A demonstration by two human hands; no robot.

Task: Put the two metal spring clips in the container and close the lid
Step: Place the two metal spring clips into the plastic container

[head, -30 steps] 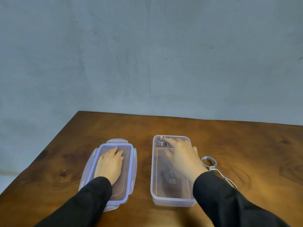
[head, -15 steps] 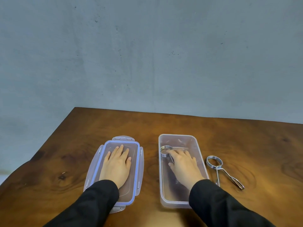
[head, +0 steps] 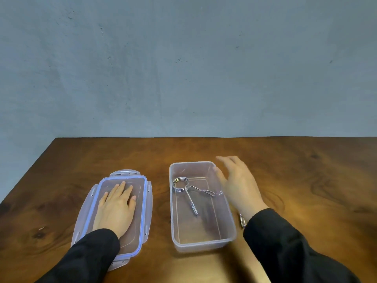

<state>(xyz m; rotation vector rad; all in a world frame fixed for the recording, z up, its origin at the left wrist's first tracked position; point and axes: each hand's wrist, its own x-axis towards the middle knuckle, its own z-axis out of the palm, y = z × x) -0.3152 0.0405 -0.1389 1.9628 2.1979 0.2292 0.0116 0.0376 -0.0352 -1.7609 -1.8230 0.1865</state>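
Lying in container [head: 201, 240], spring clip [head: 183, 185], right hand [head: 239, 184] beside

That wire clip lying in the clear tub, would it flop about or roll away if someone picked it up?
The spring clip looks like stiff coiled metal wire, so it probably keeps its shape rather than flopping. Its two long splayed arms should stop it rolling. The polished, thin wire may be slippery to pinch, and it probably weighs little.
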